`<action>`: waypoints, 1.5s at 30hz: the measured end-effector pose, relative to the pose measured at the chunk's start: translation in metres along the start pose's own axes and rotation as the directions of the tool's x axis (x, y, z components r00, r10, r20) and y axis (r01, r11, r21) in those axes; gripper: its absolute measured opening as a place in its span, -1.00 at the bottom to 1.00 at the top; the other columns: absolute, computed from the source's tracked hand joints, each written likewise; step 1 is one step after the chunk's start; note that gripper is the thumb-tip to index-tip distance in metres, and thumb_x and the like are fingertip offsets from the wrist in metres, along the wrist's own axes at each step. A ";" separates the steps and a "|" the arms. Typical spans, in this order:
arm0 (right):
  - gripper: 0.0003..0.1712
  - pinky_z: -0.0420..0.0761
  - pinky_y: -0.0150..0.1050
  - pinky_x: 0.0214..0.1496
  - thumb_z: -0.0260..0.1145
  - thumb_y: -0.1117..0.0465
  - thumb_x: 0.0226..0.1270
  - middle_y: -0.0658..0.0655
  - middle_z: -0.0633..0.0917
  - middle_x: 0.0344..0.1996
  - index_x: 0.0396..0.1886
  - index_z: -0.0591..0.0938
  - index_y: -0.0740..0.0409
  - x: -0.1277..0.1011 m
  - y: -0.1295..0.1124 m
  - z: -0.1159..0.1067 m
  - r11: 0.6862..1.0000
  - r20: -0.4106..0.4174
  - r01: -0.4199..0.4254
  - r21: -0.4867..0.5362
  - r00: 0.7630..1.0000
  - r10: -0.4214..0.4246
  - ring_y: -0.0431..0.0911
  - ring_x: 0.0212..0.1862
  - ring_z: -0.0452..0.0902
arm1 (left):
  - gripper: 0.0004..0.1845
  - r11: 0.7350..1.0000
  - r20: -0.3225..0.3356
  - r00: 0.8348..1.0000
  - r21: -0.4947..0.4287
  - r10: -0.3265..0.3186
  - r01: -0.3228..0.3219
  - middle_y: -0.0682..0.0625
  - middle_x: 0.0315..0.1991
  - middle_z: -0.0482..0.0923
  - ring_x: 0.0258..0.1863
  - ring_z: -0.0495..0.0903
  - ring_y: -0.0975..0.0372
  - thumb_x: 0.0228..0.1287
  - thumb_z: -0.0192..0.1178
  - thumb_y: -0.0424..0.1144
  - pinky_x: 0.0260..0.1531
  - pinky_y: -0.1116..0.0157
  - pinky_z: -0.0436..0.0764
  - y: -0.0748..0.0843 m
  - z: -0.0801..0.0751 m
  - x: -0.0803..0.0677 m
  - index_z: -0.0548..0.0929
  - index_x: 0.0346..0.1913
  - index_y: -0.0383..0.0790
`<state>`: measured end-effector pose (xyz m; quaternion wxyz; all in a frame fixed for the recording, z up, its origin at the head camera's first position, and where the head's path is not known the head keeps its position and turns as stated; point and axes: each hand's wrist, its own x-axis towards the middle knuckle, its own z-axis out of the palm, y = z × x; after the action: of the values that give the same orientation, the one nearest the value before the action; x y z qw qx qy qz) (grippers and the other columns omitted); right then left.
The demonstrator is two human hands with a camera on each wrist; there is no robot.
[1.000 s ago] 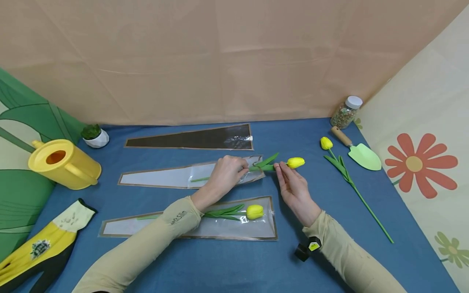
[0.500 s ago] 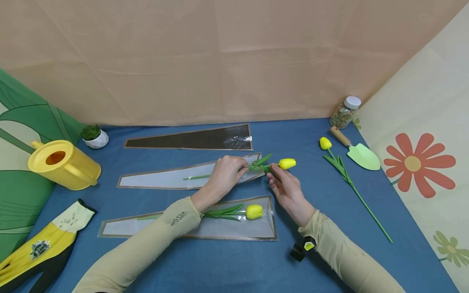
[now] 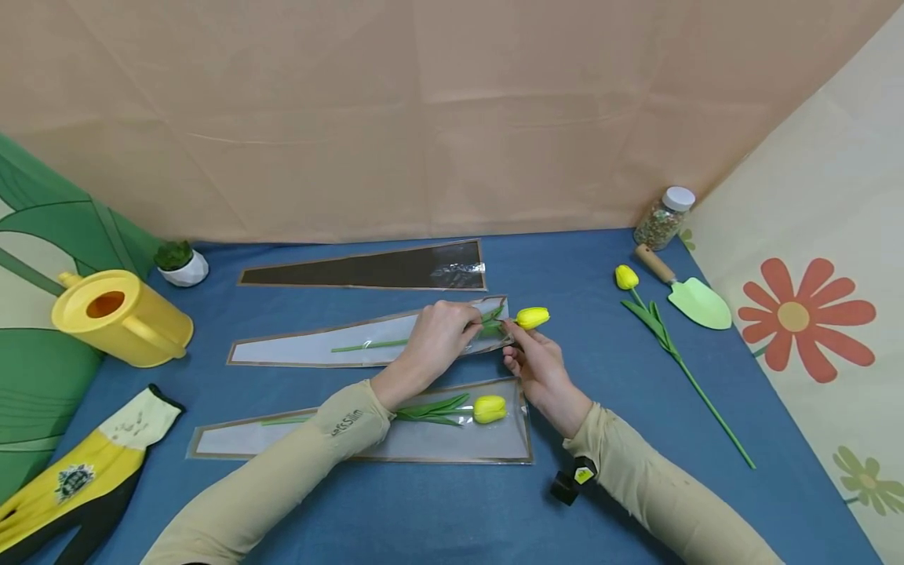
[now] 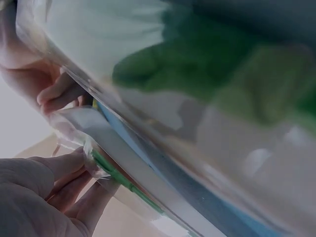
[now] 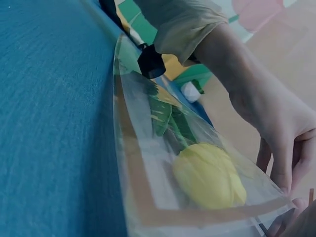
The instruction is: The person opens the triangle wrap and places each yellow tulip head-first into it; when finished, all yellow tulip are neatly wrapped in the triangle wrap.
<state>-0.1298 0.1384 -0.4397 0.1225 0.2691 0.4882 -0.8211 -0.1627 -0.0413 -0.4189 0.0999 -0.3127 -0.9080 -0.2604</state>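
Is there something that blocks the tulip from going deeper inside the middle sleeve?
Nothing visible blocks it. The left hand holds the sleeve mouth open, the right hand pinches the tulip below its bloom, and the stem already lies inside.

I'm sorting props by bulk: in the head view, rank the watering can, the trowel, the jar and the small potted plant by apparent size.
1. Watering can, clearly largest.
2. Trowel.
3. Jar and potted plant: these look about alike, so I won't rank them.
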 end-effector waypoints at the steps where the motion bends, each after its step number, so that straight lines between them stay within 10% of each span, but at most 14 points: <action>1: -0.39 0.55 -0.51 -0.45 0.30 0.15 0.67 -0.05 0.62 -0.39 0.54 0.38 0.27 0.000 0.000 0.001 1.000 -0.001 0.003 -0.007 1.000 -0.003 -0.30 -0.56 0.51 | -0.93 1.000 0.001 1.000 0.005 -0.001 0.001 0.01 -0.32 0.80 -0.50 0.69 0.23 0.39 0.47 -0.35 -0.48 0.24 0.64 0.000 0.000 0.000 0.84 -0.30 -0.20; 10: -0.63 0.56 -0.49 -0.45 0.24 0.22 0.70 -0.03 0.74 -0.36 0.31 0.60 0.34 0.001 0.000 0.003 0.998 0.037 -0.001 -0.070 0.999 0.004 -0.29 -0.57 0.54 | -0.90 1.000 0.005 1.000 0.016 -0.006 0.006 0.01 -0.35 0.79 -0.52 0.68 0.22 0.41 0.45 -0.35 -0.50 0.24 0.61 0.001 0.000 0.001 0.84 -0.31 -0.20; 45: -0.37 0.72 -0.32 -0.15 0.32 0.08 0.66 0.13 0.66 0.11 0.51 0.47 0.36 0.009 -0.021 -0.042 0.898 0.131 0.261 -0.353 0.965 -0.228 -0.15 -0.11 0.70 | -0.95 1.000 0.004 1.000 -0.014 0.003 -0.003 -0.03 -0.27 0.82 -0.48 0.71 0.23 0.39 0.45 -0.39 -0.50 0.28 0.61 -0.004 -0.002 -0.004 0.87 -0.24 -0.21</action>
<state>-0.1334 0.1862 -0.4452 0.0874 0.1423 0.6573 -0.7349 -0.1624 -0.0472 -0.4208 0.0964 -0.3152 -0.9059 -0.2659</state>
